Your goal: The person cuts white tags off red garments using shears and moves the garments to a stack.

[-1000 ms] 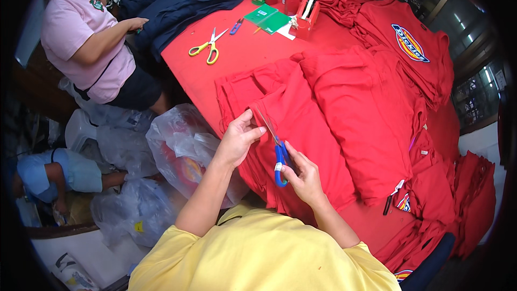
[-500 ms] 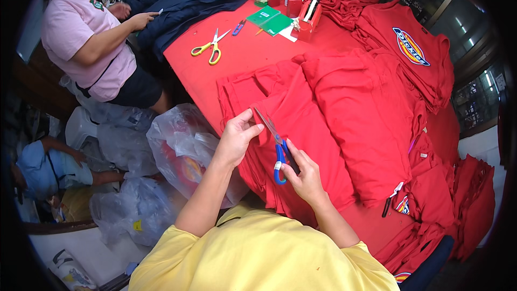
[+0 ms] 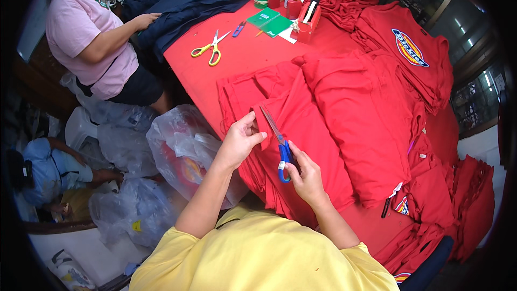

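Observation:
Blue-handled scissors are in my right hand, fingers wrapped around the handles. Their blades look closed and slant up and left over a red garment on the table. My left hand pinches a fold at that garment's left edge, just beside the blades. Whether a loose thread lies between the fingertips is too small to tell. Right of this garment lies another folded red one.
Yellow-handled scissors, blue thread snips, a green booklet and a red tape dispenser lie farther back. A person in pink stands by dark cloth. Plastic bags crowd the left side; a cutter lies right.
The scissors' handles have come closer together, and the blades have shifted slightly right. My left hand stays at the garment's edge. The person in pink has moved a hand onto the dark cloth.

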Demonstrator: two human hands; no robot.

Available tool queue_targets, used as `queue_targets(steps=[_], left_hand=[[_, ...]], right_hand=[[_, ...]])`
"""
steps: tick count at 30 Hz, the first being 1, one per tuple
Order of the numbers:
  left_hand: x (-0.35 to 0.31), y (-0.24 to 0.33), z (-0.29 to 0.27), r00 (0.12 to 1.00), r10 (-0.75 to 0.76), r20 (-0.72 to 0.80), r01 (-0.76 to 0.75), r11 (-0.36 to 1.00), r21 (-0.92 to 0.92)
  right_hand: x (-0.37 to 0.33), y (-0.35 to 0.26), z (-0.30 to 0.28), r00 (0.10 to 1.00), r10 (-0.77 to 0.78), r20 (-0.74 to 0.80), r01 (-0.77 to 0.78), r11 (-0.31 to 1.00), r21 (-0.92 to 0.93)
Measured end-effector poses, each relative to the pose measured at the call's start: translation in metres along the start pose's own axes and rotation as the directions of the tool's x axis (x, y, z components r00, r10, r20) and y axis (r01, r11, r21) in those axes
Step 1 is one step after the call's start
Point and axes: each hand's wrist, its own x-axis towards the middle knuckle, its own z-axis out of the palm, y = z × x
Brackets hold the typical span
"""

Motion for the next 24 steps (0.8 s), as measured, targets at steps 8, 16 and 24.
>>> queue_targets(steps=[8, 16, 24], left_hand=[[-0.001, -0.012, -0.007, 0.998, 0.050, -0.034, -0.044, 0.987, 0.152], [0.057, -0.008, -0.071, 0.877, 0.275, -0.395, -0.171, 0.945, 0.277], [0.049, -0.070, -0.017, 0.927, 0.199, 0.317, -0.312, -0.057, 0.949]], right_hand=[[0.003, -0.006, 0.002, 0.973, 0.224, 0.059, -0.232, 0.950, 0.211], [-0.018, -0.002, -0.018, 0.968, 0.250, 0.036, -0.216, 0.744, 0.632], [-0.133, -0.018, -0.051, 0.901, 0.378, 0.215, -0.336, 0.919, -0.206]])
